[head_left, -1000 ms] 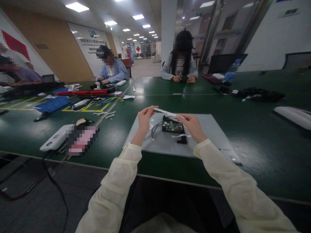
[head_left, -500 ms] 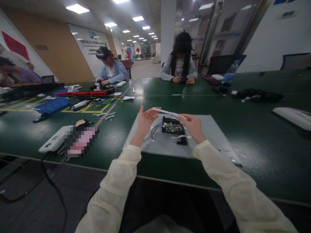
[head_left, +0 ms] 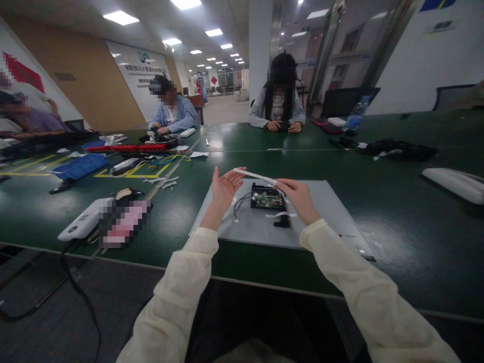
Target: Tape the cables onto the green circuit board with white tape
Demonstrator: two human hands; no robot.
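Note:
A thin white strip stretches between my two hands, above a grey panel. My right hand pinches its right end between thumb and fingers. The strip's left end lies at the fingers of my left hand, which is open with the palm turned up. Below the strip, a green circuit board in a black housing sits on the panel, with grey cables running off its left side. A second white strip lies near a black bracket at the housing's lower right.
To the left lie a white power bank, a pink blurred object, white scraps and a blue bin. A white case is at right. Two people sit across the green table; others are at far left.
Both hands hold nearly the same pose, with the strip still between them. The whole view has shifted slightly.

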